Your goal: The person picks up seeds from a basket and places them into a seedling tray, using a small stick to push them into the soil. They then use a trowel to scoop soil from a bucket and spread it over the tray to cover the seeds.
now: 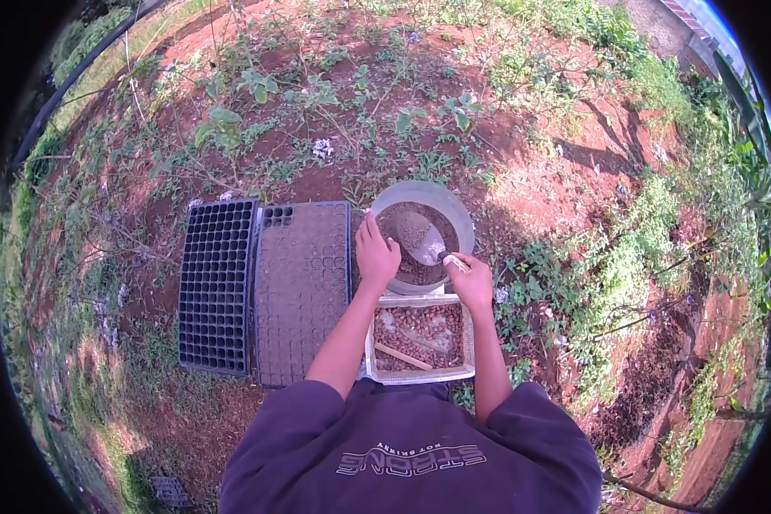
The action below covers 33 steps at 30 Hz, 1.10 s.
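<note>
A round translucent bucket (464, 224) holds dark soil. The fingers of my left hand (377, 253) are closed over its left rim. My right hand (469, 278) grips the handle of a trowel (421, 238), whose broad pale blade lies inside the bucket with some soil on it. Just below the bucket is a light rectangular basket (469, 343) of small reddish-brown seeds or nuts, with a flat wooden stick (404, 357) lying across them. To the left of my left hand lies a seedling tray (302, 283) mostly filled with soil; a few cells at its top left are unfilled.
A second black seedling tray (218, 287) with unfilled cells lies at the far left, its edge against the filled one. Weeds and leafy plants (463, 111) grow in the red soil ahead. More greenery (634, 274) stands on the right.
</note>
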{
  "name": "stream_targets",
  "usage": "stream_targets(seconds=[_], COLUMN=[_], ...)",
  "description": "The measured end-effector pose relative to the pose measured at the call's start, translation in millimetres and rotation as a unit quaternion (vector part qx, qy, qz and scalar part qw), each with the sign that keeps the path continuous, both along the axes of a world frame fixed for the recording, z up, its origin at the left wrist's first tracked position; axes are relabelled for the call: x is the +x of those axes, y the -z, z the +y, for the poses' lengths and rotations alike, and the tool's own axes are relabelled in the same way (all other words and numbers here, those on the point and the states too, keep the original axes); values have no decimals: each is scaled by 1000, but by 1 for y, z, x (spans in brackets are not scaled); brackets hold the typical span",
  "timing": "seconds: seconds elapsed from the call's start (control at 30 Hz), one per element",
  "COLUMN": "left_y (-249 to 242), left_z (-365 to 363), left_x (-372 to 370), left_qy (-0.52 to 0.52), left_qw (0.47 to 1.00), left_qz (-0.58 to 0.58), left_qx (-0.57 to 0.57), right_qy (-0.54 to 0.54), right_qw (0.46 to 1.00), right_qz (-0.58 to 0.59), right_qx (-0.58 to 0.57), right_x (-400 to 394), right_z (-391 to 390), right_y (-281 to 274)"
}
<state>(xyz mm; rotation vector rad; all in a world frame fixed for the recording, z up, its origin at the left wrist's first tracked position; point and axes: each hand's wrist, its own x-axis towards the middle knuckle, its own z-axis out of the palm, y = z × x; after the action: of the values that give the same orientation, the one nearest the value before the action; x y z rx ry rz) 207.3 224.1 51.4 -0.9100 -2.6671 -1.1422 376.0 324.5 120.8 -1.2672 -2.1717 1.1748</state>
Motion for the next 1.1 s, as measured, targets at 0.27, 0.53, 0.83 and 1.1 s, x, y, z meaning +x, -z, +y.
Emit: stream_targets(seconds=[0.27,0.53,0.83,1.1], left_y=[7,8,-23,-30], left_z=[-1,-49,-97,-146], left_x=[-2,43,84,99], left_qy=[6,-23,-55,-96], left_qw=[1000,997,988,989], left_qz=[3,-23,-42,24], left_qx=[26,70,137,114], right_qy=[-7,3,-11,-55], right_qw=[997,985,983,978], right_qz=[47,144,168,168], right_qx=[-55,-97,-80,-110], right_x=[9,34,59,66], right_z=[-6,-11,-33,-71], right_y=[23,6,-36,-54])
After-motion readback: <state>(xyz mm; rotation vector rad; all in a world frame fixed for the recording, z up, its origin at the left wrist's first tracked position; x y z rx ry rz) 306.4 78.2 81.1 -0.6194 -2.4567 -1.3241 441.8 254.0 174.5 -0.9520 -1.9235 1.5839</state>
